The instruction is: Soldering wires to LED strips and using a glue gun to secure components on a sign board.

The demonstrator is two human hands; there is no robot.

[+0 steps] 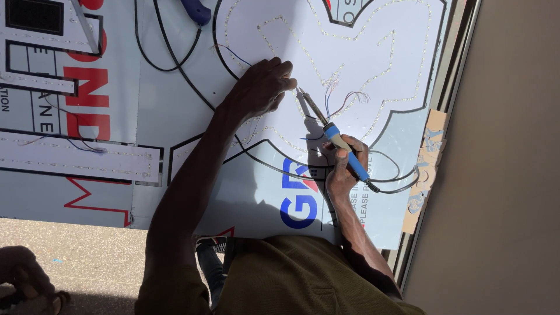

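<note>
The person's olive shirt (291,274) fills the near edge, below the white sign panel (373,52). On the panel, the right hand (344,169) is closed around a blue-handled soldering iron (338,140), its tip aimed at loose wires (341,96). The left hand (262,87) rests just beside the tip, fingers pressed together on the LED strip (274,46).

bare white panel (373,58) lies open beyond the soldering iron (341,146), crossed only by thin led strips (350,38). loose coloured wires (344,99) crowd the tip, and a black cable (175,64) loops beside the left hand (262,87).
</note>
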